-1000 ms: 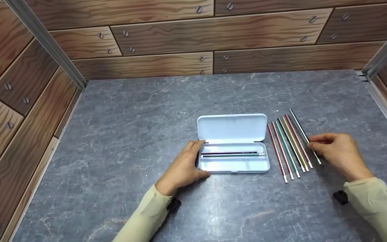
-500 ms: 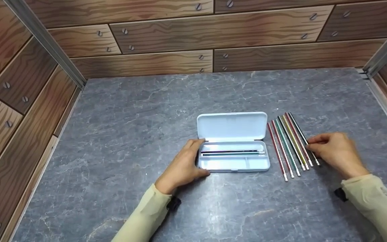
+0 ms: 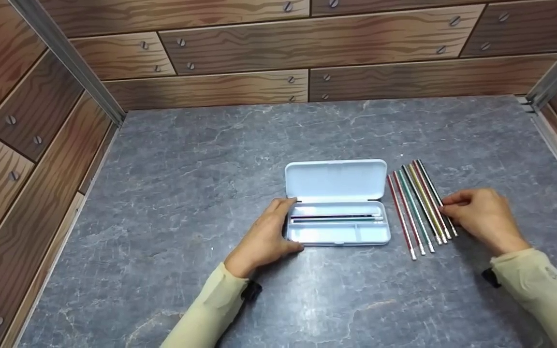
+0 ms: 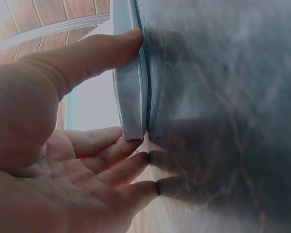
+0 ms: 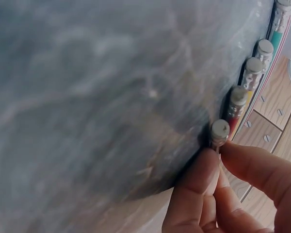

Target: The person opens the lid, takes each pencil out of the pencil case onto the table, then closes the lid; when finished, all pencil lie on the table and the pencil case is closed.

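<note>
In the head view a pale blue pencil case [image 3: 324, 243] lies with its lid [image 3: 335, 180] raised. Two pencils [image 3: 331, 219], one dark and one green, lie in its back compartment. My left hand [image 3: 264, 239] holds the case's left end, thumb at the front and fingers round the back corner; the left wrist view shows the thumb against the case's side. To the right, my right hand [image 3: 486, 217] pinches a black striped pencil [image 3: 431, 186] between thumb and fingers. That pencil lies beside a row of several others; its eraser end [image 5: 220, 128] shows in the right wrist view.
Several striped pencils, among them a red pencil [image 3: 401, 217], a green pencil [image 3: 416, 208] and a yellow pencil [image 3: 423, 203], lie slanted right of the case, erasers toward me. The grey marbled tabletop [image 3: 186, 169] meets wood-patterned walls [image 3: 235, 53] at the back and sides.
My right hand has slid the black pencil left, up against the red one in the row. The left hand has stayed on the case.
</note>
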Action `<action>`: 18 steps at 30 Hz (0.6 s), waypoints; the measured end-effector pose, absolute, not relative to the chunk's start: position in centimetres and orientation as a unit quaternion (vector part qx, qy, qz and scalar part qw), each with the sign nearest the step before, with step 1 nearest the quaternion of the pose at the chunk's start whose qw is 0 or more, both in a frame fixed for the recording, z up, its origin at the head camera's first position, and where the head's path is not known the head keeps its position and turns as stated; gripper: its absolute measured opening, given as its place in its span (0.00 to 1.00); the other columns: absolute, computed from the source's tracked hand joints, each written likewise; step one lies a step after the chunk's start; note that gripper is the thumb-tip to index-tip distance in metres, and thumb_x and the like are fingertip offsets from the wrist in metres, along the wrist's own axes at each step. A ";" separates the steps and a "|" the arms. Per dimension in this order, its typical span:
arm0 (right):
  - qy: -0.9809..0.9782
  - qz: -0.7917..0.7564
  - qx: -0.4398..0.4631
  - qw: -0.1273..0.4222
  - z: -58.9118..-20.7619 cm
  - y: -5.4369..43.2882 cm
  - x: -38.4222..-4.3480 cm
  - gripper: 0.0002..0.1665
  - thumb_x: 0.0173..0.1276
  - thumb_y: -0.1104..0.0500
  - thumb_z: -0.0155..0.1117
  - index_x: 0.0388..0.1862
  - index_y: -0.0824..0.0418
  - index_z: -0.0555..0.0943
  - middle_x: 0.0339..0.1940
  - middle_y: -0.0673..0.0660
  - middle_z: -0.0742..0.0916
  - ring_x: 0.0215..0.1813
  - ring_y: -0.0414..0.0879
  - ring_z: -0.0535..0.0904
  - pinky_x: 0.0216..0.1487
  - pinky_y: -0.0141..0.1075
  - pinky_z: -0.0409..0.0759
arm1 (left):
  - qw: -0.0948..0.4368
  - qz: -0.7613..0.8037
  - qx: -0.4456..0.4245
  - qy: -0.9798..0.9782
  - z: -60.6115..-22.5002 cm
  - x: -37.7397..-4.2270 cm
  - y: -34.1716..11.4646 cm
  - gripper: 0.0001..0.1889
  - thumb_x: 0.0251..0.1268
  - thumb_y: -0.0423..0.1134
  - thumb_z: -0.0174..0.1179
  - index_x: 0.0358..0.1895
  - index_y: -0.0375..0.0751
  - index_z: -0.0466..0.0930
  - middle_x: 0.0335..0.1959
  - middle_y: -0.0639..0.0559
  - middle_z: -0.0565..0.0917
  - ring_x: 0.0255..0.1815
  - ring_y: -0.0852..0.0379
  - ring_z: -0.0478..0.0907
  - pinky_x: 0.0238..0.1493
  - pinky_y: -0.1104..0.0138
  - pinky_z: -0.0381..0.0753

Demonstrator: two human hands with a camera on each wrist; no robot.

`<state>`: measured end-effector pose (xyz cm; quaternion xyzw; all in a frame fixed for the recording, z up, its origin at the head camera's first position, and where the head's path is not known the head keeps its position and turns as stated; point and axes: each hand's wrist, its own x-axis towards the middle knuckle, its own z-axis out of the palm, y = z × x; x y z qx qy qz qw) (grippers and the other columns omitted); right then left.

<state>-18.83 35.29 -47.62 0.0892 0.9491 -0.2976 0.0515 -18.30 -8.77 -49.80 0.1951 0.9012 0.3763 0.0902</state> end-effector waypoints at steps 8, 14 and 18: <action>0.940 -0.325 0.097 0.025 -47.5 35.0 -18.7 0.20 0.75 0.56 0.74 0.56 0.71 0.91 0.35 0.59 0.97 0.29 0.33 0.86 0.29 0.27 0.80 | 0.102 0.382 0.189 0.899 -49.5 -18.4 -8.7 0.55 0.55 0.33 0.85 0.87 0.33 0.64 0.81 0.39 0.74 0.82 0.40 0.74 0.88 0.49 0.72; 0.948 -0.310 0.057 -0.042 -47.2 33.5 -19.0 0.16 0.73 0.58 0.76 0.54 0.66 0.93 0.42 0.63 0.97 0.31 0.28 0.80 0.32 0.23 0.74 | 0.101 0.381 0.190 0.899 -49.4 -18.5 -8.7 0.55 0.55 0.34 0.86 0.87 0.34 0.64 0.81 0.39 0.74 0.82 0.40 0.75 0.88 0.49 0.73; 0.942 -0.328 0.014 -0.073 -47.2 31.6 -19.3 0.15 0.71 0.63 0.76 0.54 0.66 0.93 0.44 0.67 0.96 0.34 0.29 0.81 0.34 0.19 0.76 | 0.097 0.380 0.192 0.899 -49.5 -18.4 -8.7 0.55 0.54 0.33 0.86 0.87 0.33 0.64 0.80 0.39 0.75 0.82 0.39 0.75 0.88 0.48 0.73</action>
